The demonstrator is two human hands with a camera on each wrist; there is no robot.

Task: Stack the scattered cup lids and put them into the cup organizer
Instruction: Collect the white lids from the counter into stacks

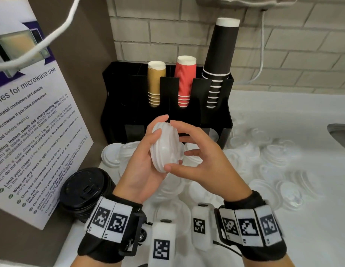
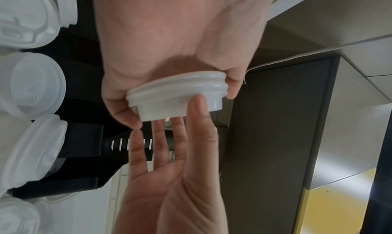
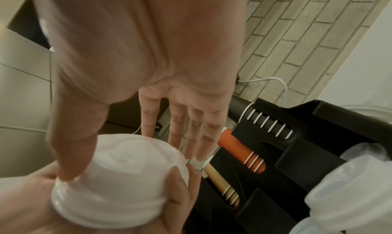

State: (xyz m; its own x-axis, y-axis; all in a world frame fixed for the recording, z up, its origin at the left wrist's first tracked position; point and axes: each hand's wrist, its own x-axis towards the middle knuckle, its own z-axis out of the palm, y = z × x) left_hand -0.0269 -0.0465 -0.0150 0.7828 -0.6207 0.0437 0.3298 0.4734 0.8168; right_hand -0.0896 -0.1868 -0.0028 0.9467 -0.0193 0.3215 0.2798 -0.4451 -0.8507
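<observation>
A short stack of white cup lids [image 1: 166,149] is held on edge above the counter, in front of the black cup organizer [image 1: 129,105]. My left hand [image 1: 158,132] grips the stack, thumb on top and fingers curled round its far side. My right hand [image 1: 189,151] is beside it with straight, spread fingers; its thumb touches the stack's lower rim. In the left wrist view the stack [image 2: 178,96] sits in the left palm and the right thumb rests against it. In the right wrist view the stack [image 3: 118,179] lies under the right thumb. Many loose white lids [image 1: 264,151] lie scattered on the counter.
The organizer's upper slots hold tan cups [image 1: 155,83], red cups [image 1: 185,81] and tall black cups [image 1: 219,60]. A stack of black lids [image 1: 85,191] stands at the left beside a microwave notice [image 1: 33,122]. A sink edge [image 1: 339,135] shows at the right.
</observation>
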